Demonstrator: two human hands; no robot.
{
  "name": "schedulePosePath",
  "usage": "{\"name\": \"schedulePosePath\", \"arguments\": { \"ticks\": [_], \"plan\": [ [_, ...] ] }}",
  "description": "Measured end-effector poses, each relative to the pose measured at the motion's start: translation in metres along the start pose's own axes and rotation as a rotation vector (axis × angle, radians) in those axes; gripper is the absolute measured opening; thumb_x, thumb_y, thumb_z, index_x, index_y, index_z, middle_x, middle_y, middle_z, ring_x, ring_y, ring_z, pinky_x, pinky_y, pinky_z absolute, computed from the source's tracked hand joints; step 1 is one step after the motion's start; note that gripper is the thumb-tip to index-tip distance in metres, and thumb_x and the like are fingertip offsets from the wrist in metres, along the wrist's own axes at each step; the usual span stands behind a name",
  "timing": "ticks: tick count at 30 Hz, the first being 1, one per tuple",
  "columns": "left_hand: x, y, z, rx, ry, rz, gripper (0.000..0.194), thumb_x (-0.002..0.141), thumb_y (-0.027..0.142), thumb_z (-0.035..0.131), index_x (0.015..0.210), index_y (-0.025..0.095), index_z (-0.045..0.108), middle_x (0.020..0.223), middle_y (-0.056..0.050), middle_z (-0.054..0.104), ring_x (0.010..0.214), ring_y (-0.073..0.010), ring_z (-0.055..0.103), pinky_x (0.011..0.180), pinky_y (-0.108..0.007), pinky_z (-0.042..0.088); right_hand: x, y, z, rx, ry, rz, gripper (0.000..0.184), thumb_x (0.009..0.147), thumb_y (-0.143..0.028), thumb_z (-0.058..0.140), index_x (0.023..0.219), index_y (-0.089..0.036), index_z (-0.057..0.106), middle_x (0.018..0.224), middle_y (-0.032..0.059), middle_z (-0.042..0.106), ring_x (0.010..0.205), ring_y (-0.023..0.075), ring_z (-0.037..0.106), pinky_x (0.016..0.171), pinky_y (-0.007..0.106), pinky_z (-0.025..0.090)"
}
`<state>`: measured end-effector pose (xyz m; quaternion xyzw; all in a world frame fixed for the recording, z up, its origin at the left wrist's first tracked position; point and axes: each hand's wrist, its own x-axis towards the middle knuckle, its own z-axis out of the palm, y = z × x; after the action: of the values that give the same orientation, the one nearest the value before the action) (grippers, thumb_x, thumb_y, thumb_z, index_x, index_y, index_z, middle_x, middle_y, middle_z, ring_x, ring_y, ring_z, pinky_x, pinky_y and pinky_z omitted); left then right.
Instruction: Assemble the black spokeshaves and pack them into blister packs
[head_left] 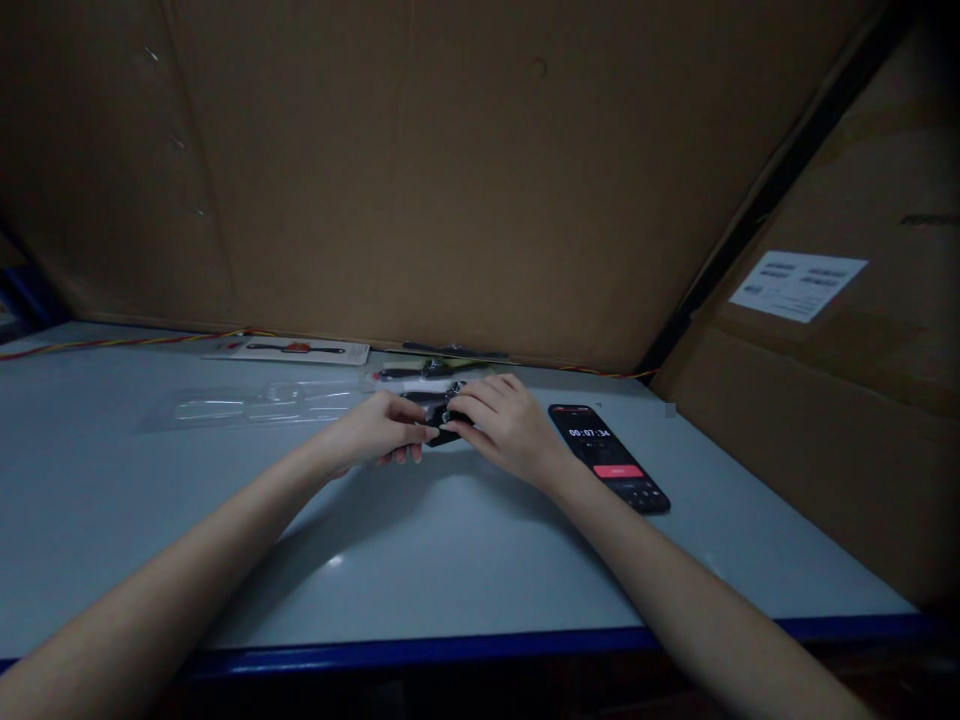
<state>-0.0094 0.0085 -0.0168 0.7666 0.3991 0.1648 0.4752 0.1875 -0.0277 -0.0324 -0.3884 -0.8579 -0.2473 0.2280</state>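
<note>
Black object sits between left hand and right hand fingers.

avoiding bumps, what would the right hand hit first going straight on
The black object comes first: the right hand is touching it, and the left hand lies just beyond, though depth is unclear.

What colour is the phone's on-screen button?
The phone's button is pinkish red, clearest in the head view.

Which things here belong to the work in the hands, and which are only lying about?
In use: left hand, right hand, small black object held between them.
Lying about: clear plastic blister tray, black smartphone showing a timer, white printed card, red-and-yellow wire.
</note>
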Motion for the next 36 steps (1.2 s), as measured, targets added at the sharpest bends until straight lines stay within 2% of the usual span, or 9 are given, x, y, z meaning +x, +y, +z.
{"name": "schedulePosePath", "arguments": {
  "ticks": [7, 15, 22, 25, 28, 30, 33, 36],
  "plan": [
    [-0.003, 0.005, 0.001, -0.003, -0.022, -0.048, 0.023, 0.069, 0.036, 0.060, 0.062, 0.015, 0.055, 0.054, -0.001, 0.056, 0.043, -0.0080, 0.043, 0.035, -0.017, 0.025, -0.001, 0.000, -0.003, -0.108, -0.034, -0.086, 0.027, 0.092, -0.034, 0.037, 0.093, -0.019, 0.060, 0.090, 0.0049, 0.062, 0.084, 0.0198, 0.048, 0.075, 0.033, 0.030],
    [-0.003, 0.003, 0.004, 0.004, -0.041, -0.087, 0.020, 0.066, 0.033, 0.061, 0.061, 0.014, 0.060, 0.051, 0.000, 0.056, 0.041, -0.0079, 0.042, 0.036, -0.019, 0.025, -0.003, -0.007, 0.005, -0.181, -0.123, -0.142, 0.021, 0.088, -0.021, 0.039, 0.091, -0.023, 0.060, 0.081, 0.0037, 0.062, 0.079, 0.0209, 0.044, 0.069, 0.035, 0.025],
    [0.002, 0.002, 0.011, 0.004, 0.036, -0.051, 0.018, 0.069, 0.027, 0.058, 0.057, 0.014, 0.057, 0.044, 0.002, 0.052, 0.036, -0.0073, 0.039, 0.037, -0.020, 0.028, -0.003, -0.014, 0.012, -0.167, -0.081, -0.030, 0.018, 0.087, -0.019, 0.041, 0.084, -0.021, 0.059, 0.079, 0.0035, 0.061, 0.078, 0.0199, 0.045, 0.069, 0.034, 0.024],
    [0.003, 0.001, 0.009, 0.021, 0.069, -0.019, 0.016, 0.069, 0.026, 0.058, 0.059, 0.014, 0.057, 0.046, 0.001, 0.054, 0.037, -0.0078, 0.042, 0.036, -0.020, 0.028, 0.000, -0.013, 0.008, -0.091, -0.044, 0.056, 0.018, 0.088, -0.028, 0.043, 0.080, -0.020, 0.058, 0.079, 0.0038, 0.061, 0.080, 0.0200, 0.047, 0.070, 0.034, 0.026],
    [0.003, 0.001, -0.002, 0.036, 0.095, -0.030, 0.016, 0.068, 0.029, 0.059, 0.062, 0.014, 0.057, 0.049, 0.001, 0.055, 0.038, -0.0079, 0.042, 0.034, -0.019, 0.026, 0.000, -0.008, 0.000, 0.077, 0.059, 0.177, 0.018, 0.086, -0.036, 0.048, 0.082, -0.020, 0.056, 0.083, 0.0029, 0.062, 0.083, 0.0191, 0.050, 0.074, 0.033, 0.028],
    [0.001, 0.000, -0.015, 0.015, 0.149, -0.045, 0.019, 0.068, 0.032, 0.059, 0.061, 0.014, 0.056, 0.048, 0.002, 0.052, 0.037, -0.0071, 0.040, 0.033, -0.018, 0.024, -0.003, -0.002, -0.004, 0.169, 0.163, 0.261, 0.016, 0.084, -0.036, 0.051, 0.084, -0.020, 0.055, 0.084, 0.0021, 0.062, 0.083, 0.0183, 0.052, 0.075, 0.033, 0.030],
    [-0.001, -0.003, -0.038, -0.085, 0.323, -0.056, 0.026, 0.067, 0.040, 0.059, 0.062, 0.014, 0.056, 0.048, 0.002, 0.049, 0.037, -0.0068, 0.037, 0.032, -0.018, 0.021, -0.007, 0.005, 0.000, 0.261, 0.290, 0.405, 0.015, 0.085, -0.032, 0.049, 0.078, -0.020, 0.055, 0.076, 0.0014, 0.060, 0.077, 0.0174, 0.054, 0.073, 0.032, 0.033],
    [-0.004, -0.009, -0.061, -0.209, 0.508, -0.053, 0.032, 0.065, 0.045, 0.061, 0.072, 0.013, 0.059, 0.051, 0.001, 0.050, 0.039, -0.0077, 0.039, 0.032, -0.018, 0.021, -0.004, 0.006, 0.014, 0.348, 0.249, 0.484, 0.016, 0.084, -0.031, 0.050, 0.073, -0.020, 0.055, 0.074, 0.0014, 0.059, 0.073, 0.0172, 0.054, 0.069, 0.031, 0.036]
  ]
}}
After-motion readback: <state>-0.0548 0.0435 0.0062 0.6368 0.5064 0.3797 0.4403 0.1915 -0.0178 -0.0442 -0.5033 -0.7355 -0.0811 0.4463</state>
